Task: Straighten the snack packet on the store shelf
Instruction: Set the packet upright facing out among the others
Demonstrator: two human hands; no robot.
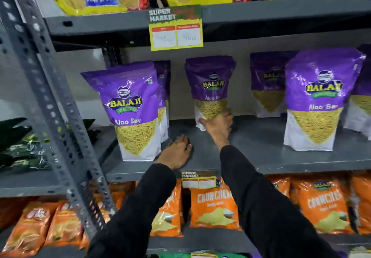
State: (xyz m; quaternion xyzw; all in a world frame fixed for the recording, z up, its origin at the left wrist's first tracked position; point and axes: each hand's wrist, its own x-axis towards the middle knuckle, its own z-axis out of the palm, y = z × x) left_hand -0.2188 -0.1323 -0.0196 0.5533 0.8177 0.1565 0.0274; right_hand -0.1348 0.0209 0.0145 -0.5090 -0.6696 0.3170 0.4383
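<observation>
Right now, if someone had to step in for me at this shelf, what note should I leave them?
Right hand: gripping the base of the middle Balaji Aloo Sev packet, set back on the grey shelf.
Left hand: palm down, flat on the shelf, holding nothing, beside the front-left Aloo Sev packet.
Done: packet gripped and standing roughly upright.
Left: square it with the neighbouring packets, check that it stands alone, release.

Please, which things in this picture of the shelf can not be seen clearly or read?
- Head view: prices on the upper price tag, blurred.
- Base of the middle Aloo Sev packet, covered by the right hand.
- Lower price tag, blurred, partly behind the right sleeve.
- Left hand palm, facing down on the shelf.
</observation>
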